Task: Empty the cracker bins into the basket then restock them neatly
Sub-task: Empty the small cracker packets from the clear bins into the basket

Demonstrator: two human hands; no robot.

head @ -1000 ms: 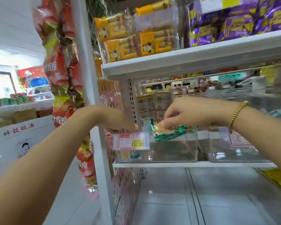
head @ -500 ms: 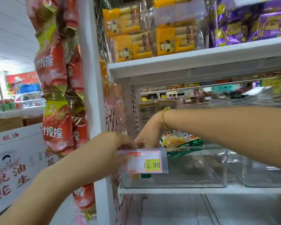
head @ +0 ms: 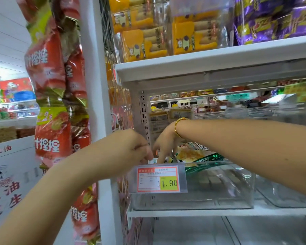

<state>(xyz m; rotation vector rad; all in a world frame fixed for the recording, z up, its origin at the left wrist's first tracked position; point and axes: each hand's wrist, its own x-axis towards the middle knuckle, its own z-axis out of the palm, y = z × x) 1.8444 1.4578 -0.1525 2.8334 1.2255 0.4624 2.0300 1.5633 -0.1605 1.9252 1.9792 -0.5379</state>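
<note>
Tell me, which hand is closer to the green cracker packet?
Right. The right hand dips into the clear bin, fingers beside the green cracker packet; the left hand sits at the bin's front-left corner, farther.

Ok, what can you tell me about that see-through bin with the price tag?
The bin is a clear plastic box with an open top, sitting level at the left end of a white shelf. A red-edged tag reading 11.90 hangs on its front. Green packets lie near its top. The left hand grips its front corner; the right hand reaches inside, fingers pointing down.
</note>
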